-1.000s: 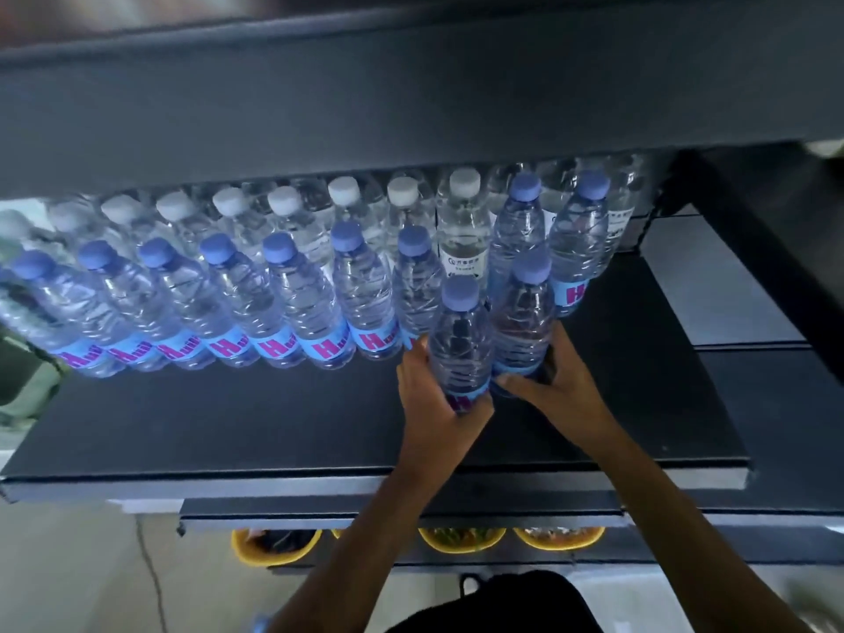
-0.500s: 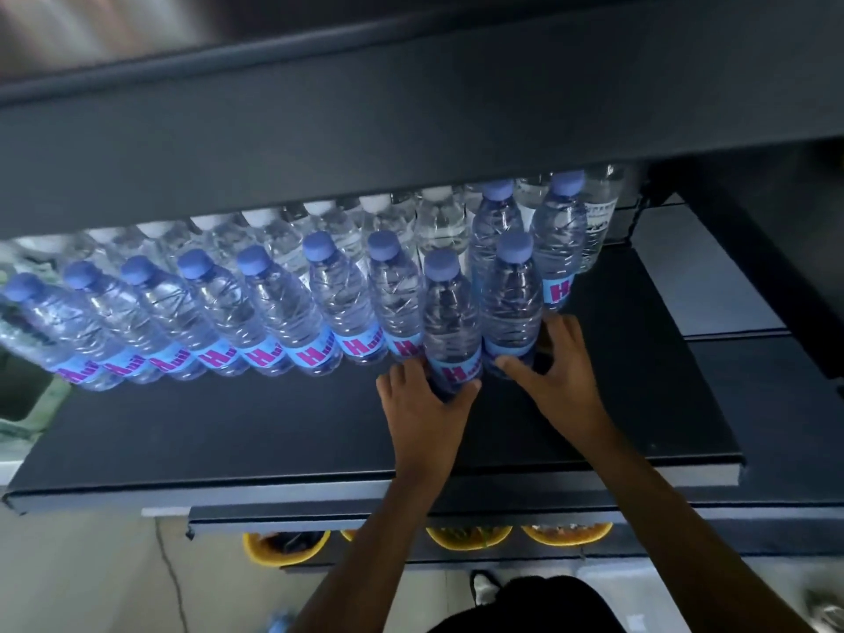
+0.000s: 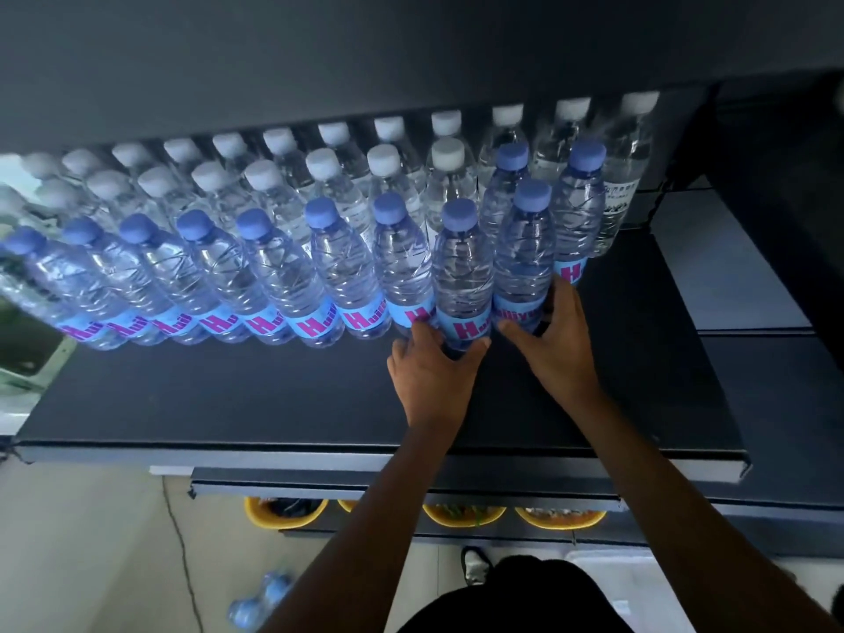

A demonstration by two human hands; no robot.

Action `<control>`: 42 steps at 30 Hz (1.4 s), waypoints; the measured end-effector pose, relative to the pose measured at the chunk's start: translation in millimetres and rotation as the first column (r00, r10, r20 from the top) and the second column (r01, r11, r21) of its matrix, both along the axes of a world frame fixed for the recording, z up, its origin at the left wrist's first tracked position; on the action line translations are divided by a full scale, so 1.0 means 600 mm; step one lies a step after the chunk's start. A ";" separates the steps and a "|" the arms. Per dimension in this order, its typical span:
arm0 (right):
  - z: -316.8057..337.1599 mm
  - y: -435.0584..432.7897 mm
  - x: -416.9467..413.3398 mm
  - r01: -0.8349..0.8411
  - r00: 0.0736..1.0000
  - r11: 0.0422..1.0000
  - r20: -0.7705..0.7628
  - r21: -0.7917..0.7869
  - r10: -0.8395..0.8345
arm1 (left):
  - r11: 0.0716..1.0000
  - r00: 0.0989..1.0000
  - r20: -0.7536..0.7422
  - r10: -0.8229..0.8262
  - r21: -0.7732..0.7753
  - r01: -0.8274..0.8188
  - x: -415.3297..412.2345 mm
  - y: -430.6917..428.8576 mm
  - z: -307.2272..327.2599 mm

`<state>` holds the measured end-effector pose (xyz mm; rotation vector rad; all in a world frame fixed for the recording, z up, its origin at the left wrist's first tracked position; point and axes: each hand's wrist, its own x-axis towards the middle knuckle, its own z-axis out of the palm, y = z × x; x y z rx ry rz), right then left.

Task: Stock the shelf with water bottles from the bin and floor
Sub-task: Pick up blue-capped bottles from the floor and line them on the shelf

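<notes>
**A:** Where are the hands?

**B:** Both are at the right end of the front row. The left hand (image 3: 434,372) is curled round the base of a blue-capped bottle (image 3: 462,267), with the thumb on its right side and the fingers on its left, just under the blue label. The right hand (image 3: 559,347) grips the base of the next bottle (image 3: 525,258), thumb in front and fingers wrapped round the far side.

**A:** And how do the bottles stand?

**B:** Both are upright on the dark shelf (image 3: 228,395), close against each other. The one in the left hand sits tight against the row of blue-capped bottles (image 3: 255,276) that runs off to the left. Behind that row are white-capped bottles (image 3: 383,162) in two or more ranks, with two further blue caps among them at the right.

**A:** What about the arms?

**B:** Both forearms come up from the bottom of the view and cross the shelf's front edge (image 3: 319,459). The left is nearly straight, and the right slants in from the right.

**A:** Is there room to move?

**B:** A broad bare strip lies between the front row and the edge, and there is more bare board right of the bottles. The upper shelf (image 3: 365,61) hangs low over the rear caps.

**A:** What's below?

**B:** A lower shelf lip (image 3: 411,484) partly hides some yellow tubs (image 3: 285,516). Beneath those is a pale floor (image 3: 91,541), with a few loose bottles (image 3: 262,600) lying on it, blurred.
</notes>
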<state>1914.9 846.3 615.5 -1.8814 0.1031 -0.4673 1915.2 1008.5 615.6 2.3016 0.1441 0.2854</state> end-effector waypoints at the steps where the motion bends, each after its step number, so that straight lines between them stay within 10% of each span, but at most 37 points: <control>1: 0.002 0.001 0.000 0.006 1.000 1.000 0.001 -0.001 -0.006 | 1.000 1.000 -0.010 0.000 0.011 0.000 0.002 -0.001 0.001; 11: 0.003 0.004 -0.005 0.038 0.999 0.999 0.004 -0.002 -0.038 | 0.960 0.997 -0.042 -0.063 0.270 0.072 0.026 0.006 -0.011; 42: -0.002 0.002 -0.005 -0.018 0.998 0.998 -0.062 0.058 0.021 | 0.976 0.993 0.052 -0.104 0.197 0.092 0.018 0.015 -0.015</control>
